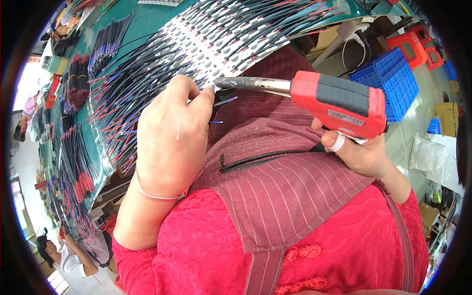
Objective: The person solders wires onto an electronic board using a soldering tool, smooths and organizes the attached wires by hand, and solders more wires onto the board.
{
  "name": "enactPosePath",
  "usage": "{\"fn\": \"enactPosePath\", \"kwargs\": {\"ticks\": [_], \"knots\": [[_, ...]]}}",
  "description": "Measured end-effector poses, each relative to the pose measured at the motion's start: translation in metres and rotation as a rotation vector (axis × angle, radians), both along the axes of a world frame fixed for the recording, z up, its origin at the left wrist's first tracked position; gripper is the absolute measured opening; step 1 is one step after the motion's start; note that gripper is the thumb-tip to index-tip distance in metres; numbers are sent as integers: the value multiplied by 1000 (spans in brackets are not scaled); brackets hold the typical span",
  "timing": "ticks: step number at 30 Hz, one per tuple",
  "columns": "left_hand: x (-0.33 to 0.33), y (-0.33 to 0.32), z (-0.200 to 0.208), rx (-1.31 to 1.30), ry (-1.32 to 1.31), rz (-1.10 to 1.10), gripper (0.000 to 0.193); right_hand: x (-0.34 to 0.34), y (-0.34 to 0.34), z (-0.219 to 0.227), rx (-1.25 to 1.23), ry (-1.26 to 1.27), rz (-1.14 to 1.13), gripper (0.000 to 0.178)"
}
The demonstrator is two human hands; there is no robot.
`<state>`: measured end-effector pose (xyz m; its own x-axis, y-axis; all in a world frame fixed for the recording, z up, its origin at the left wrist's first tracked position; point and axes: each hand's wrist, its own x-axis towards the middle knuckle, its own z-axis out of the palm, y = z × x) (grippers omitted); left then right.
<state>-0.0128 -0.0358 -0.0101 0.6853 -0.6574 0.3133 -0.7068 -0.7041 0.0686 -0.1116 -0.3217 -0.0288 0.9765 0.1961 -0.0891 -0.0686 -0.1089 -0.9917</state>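
My right hand [364, 155], with white tape round one digit, grips a red and black soldering gun [339, 103]. Its dark tip points left and reaches the fingertips of my left hand [172, 123]. That hand is closed in a pinch at the near edge of the white boards [196, 37]; the pinched spot is mostly hidden by the fingers. Thin wires [227, 101] with bare ends poke out from under the left palm. Rows of small parts sit on the boards, and many black wires with red or blue ends fan out to both sides.
Bundles of dark wires [76, 162] lie along the green table [123, 22] on the left. A blue plastic basket [393, 78] and red stools [410, 49] stand at the right. Another person [69, 255] sits at the lower left.
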Motion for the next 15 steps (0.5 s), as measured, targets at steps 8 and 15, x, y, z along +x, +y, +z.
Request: {"fn": "enactPosePath", "kwargs": {"ticks": [8,15], "knots": [[-1,0,4,65,-42,11,36,0,8,-2,117,-28,-104,41],[0,0,4,42,-6,5,38,5,8,-6,67,-115,-67,42]]}}
